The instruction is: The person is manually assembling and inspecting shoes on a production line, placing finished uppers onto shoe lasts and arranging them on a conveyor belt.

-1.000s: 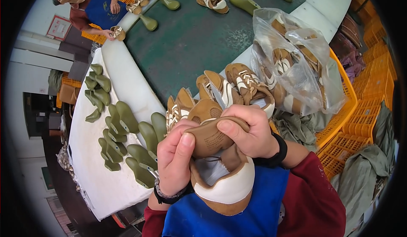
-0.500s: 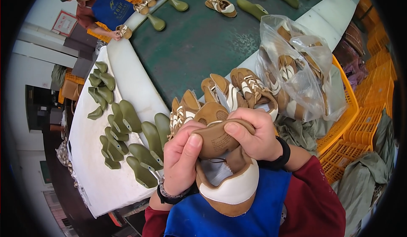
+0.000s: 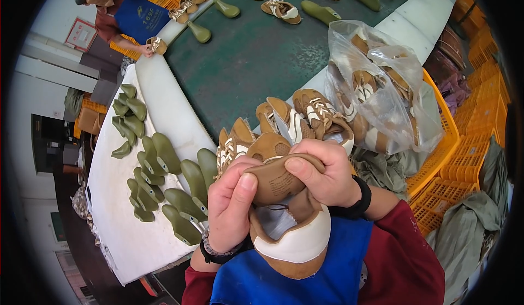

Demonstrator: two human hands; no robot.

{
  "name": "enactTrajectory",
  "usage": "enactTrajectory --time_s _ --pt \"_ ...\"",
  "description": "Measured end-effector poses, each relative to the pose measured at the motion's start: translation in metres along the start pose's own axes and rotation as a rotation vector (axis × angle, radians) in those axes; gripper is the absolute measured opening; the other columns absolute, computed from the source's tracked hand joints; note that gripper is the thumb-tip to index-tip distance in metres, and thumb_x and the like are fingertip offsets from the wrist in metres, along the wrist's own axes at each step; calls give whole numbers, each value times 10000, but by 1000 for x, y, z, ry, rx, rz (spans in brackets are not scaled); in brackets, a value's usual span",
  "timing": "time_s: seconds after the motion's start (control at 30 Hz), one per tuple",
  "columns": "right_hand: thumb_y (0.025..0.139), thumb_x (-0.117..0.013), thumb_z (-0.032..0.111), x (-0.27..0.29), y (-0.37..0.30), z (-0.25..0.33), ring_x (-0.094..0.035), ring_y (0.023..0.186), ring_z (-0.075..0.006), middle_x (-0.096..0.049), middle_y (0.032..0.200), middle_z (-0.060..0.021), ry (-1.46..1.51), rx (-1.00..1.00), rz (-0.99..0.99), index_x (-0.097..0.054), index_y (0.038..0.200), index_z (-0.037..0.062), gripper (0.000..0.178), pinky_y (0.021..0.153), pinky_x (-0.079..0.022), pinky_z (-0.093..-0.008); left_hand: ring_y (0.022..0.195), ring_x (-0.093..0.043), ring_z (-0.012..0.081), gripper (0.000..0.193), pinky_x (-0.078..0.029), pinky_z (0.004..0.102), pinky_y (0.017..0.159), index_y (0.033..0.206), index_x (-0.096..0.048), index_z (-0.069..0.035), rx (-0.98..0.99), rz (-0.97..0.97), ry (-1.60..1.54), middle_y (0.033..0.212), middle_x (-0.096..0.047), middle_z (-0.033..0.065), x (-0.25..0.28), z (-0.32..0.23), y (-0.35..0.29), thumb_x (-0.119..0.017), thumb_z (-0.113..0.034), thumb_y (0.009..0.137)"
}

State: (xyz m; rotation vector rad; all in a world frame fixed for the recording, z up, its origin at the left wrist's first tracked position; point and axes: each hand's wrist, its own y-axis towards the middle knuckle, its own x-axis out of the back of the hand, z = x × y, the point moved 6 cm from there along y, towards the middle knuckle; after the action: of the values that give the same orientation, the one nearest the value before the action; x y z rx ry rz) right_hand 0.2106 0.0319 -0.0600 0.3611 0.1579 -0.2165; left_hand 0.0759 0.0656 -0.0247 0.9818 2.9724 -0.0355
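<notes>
A brown and white shoe upper [image 3: 292,243] is held in front of my blue apron, its white heel toward me. My left hand [image 3: 232,204] pinches the left edge of its brown tongue, thumb on top. On the other edge, my right hand [image 3: 325,171] grips the tongue the same way, so that it is stretched and bent back between both thumbs. Inside the opening the pale lining shows, with a dark cord across it. Just beyond my hands stand several more laced brown shoe uppers [image 3: 322,114], partly hidden by the held one.
Green shoe lasts [image 3: 166,152] lie in groups on a white tabletop [image 3: 117,196] at the left. A green conveyor belt [image 3: 234,65] carries lasts and uppers. At the right, a clear plastic bag [image 3: 376,87] of uppers sits by orange crates [image 3: 445,157]. A co-worker [image 3: 128,13] stands far left.
The whole view has shifted slightly. Both hands keep the same hold on the tongue, and the shoe upper is nearly unmoved. The co-worker's head and raised hand have shifted a little.
</notes>
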Motion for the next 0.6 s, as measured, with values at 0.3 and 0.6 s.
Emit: enactTrajectory --time_s 0.3,0.6 --pt "850 -601 201 3 -6 7 -474 493 -123 -502 565 -64 2 2 9 -570 751 -12 236 469 -378 -267 858 -475 140 285 -368 263 789 934 -555 65 -14 6 40 934 -536 86 -6 -4 -5 -423 -188 928" --pt "796 -643 123 46 -25 21 -566 663 -123 -601 716 -53 -217 58 -22 -607 822 9 122 607 -445 -260 950 -484 188 426 -381 302 838 1144 -457 36 -111 10 160 1040 -511 109 -27 -9 -8 -478 -292 873"
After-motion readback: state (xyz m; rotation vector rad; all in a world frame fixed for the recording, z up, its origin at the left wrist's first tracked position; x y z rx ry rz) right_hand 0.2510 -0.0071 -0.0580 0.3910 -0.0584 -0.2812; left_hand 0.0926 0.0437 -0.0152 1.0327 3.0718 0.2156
